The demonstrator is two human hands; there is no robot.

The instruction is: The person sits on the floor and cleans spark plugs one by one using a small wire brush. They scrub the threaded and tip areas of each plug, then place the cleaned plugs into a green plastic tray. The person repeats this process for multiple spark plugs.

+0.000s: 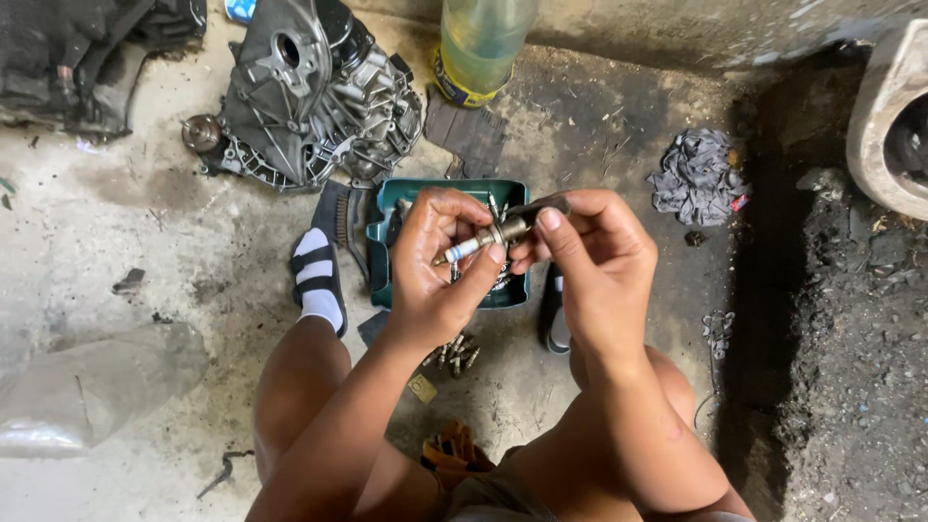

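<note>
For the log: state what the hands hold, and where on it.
Both hands, left hand and right hand, hold one spark plug: left at its white end, right at its metal end.

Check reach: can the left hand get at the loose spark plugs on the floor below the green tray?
Probably yes. The left hand sits just above the pile of spark plugs, nothing between them, but it is gripping a spark plug with the right hand.

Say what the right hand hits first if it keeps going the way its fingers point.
The right hand points left, toward the left hand. First contact would probably be the spark plug both hands hold, then the left hand's fingers. Depth is hard to judge.
</note>
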